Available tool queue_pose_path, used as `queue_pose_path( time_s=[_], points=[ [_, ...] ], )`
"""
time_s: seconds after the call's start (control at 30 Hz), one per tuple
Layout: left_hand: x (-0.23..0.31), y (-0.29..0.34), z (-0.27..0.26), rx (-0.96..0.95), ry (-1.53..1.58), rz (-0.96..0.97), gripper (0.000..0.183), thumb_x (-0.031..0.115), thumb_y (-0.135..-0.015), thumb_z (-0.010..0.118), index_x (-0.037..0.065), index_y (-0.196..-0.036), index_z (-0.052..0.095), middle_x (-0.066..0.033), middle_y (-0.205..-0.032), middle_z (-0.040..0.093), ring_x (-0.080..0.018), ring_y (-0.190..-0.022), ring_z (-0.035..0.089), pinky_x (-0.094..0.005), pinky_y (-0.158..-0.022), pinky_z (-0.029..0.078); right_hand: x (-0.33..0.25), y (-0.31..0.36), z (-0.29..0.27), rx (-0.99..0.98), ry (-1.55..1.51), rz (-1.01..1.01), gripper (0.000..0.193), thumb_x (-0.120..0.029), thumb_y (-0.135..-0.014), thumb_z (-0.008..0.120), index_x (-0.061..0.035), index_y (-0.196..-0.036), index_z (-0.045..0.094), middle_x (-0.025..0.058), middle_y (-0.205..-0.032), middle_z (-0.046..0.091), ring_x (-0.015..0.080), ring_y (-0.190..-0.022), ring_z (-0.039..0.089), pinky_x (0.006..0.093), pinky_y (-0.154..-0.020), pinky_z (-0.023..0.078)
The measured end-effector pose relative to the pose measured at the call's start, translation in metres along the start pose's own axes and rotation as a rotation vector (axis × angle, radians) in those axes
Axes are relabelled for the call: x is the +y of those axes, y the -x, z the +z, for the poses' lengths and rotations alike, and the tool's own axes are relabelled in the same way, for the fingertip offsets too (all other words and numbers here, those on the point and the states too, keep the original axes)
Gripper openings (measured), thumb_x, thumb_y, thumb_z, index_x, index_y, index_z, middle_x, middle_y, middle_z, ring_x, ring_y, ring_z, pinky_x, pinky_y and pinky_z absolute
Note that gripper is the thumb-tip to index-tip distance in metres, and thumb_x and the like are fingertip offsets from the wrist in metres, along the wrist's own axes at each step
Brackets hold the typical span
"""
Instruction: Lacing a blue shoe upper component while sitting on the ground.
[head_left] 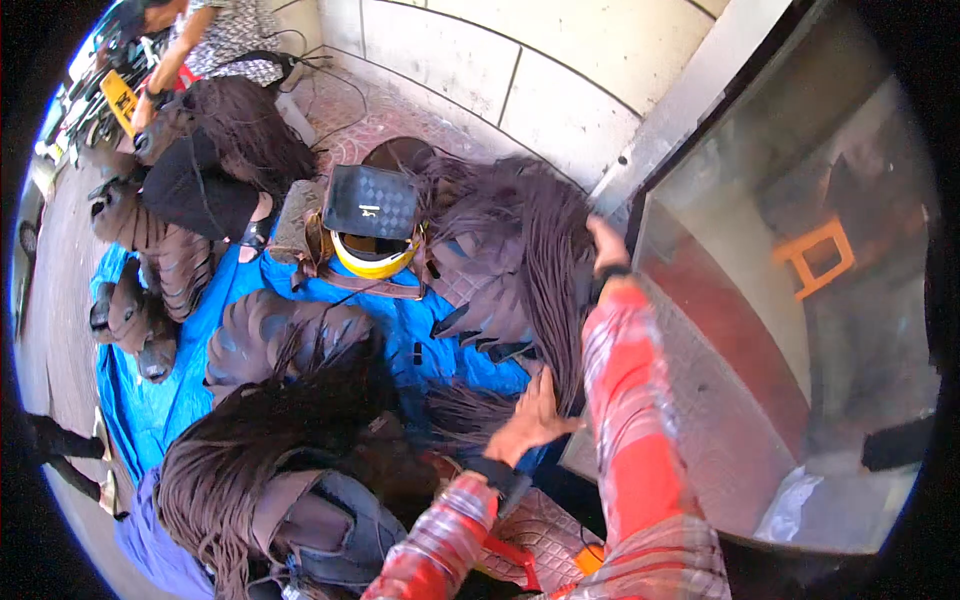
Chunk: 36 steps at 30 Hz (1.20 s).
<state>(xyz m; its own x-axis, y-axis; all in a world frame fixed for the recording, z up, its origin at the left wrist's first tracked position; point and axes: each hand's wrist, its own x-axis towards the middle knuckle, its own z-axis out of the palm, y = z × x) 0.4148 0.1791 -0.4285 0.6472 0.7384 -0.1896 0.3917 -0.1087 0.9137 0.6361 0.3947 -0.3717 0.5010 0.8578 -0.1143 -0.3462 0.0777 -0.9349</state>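
My left hand (535, 420), its fingers spread, is at the near end of a long heap of dark brown fabric-like strips (520, 240). Whether it touches them I cannot tell. My right hand (606, 246) reaches further out along the heap's right edge, fingers stretched out. Nothing shows in either hand. Under and beside the heap lies a blue tarp (405, 330). A second large pile of dark strips (240, 440) lies nearer on the left. A rolled bundle of strips (280, 330) rests just beyond it.
A black checkered case (370, 200) sits above a yellow round-edged object (372, 265). At the upper left, a person (200, 40) works beside more strips. More bundles (140, 320) lie at the tarp's left edge. A glass panel (840, 200) stands close on my right, beside a pale wall (560, 85).
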Motion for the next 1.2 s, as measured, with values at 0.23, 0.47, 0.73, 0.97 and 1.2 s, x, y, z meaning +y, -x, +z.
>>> queue_pose_path(
  time_s=[0.23, 0.47, 0.73, 0.97, 1.2],
  points=[
    [0.024, 0.079, 0.005, -0.333, -0.393, 0.046, 0.032, 0.026, -0.076, 0.059, 0.001, -0.096, 0.054, -0.0195, -0.079, 0.062, -0.0350, -0.073, 0.062, -0.0475, -0.061, 0.048, 0.138, 0.043, -0.044, 0.447, 1.414, 0.037, 0.069, -0.053, -0.084, 0.047, 0.0077, -0.116, 0.049, 0.0272, -0.126, 0.046, 0.0405, -0.121, 0.039, 0.0461, -0.100, 0.033],
    [0.141, 0.207, -0.054, -0.152, -0.368, 0.198, 0.034, 0.015, -0.075, 0.055, 0.002, -0.106, 0.052, -0.0135, -0.089, 0.060, -0.0281, -0.084, 0.061, -0.0384, -0.070, 0.048, 0.104, 0.045, -0.048, 1.085, 1.811, -0.642, 0.033, -0.038, -0.077, 0.054, -0.0074, -0.091, 0.056, 0.0142, -0.094, 0.059, 0.0331, -0.085, 0.059, 0.0493, -0.073, 0.047],
    [0.132, 0.444, -0.089, 0.096, 0.142, -0.089, 0.035, 0.013, -0.087, 0.054, 0.000, -0.119, 0.052, -0.0180, -0.112, 0.058, -0.0350, -0.104, 0.055, -0.0408, -0.090, 0.044, 0.076, 0.236, 0.190, 0.075, 0.498, -0.720, 0.018, 0.004, -0.077, 0.053, 0.0044, -0.095, 0.054, 0.0171, -0.091, 0.061, 0.0261, -0.084, 0.060, 0.0364, -0.076, 0.049],
    [0.084, 0.590, -0.064, 0.970, 0.252, -0.479, 0.025, 0.001, -0.080, 0.057, 0.003, -0.105, 0.058, -0.0119, -0.107, 0.057, -0.0238, -0.098, 0.057, -0.0331, -0.080, 0.047, -0.007, 0.534, 0.205, -1.101, 0.354, -0.207, 0.013, 0.004, -0.079, 0.054, -0.0027, -0.089, 0.057, 0.0075, -0.081, 0.062, 0.0168, -0.069, 0.062, 0.0274, -0.063, 0.050],
    [0.010, 0.653, -0.037, 0.967, 0.387, -0.321, 0.029, -0.002, -0.078, 0.052, 0.004, -0.106, 0.058, -0.0099, -0.112, 0.051, -0.0214, -0.103, 0.052, -0.0281, -0.084, 0.042, 0.006, 0.645, 0.131, -1.882, 0.827, -0.038, 0.021, -0.018, -0.085, 0.054, 0.0014, -0.089, 0.060, 0.0184, -0.080, 0.063, 0.0329, -0.077, 0.063, 0.0381, -0.067, 0.049]
  ],
)
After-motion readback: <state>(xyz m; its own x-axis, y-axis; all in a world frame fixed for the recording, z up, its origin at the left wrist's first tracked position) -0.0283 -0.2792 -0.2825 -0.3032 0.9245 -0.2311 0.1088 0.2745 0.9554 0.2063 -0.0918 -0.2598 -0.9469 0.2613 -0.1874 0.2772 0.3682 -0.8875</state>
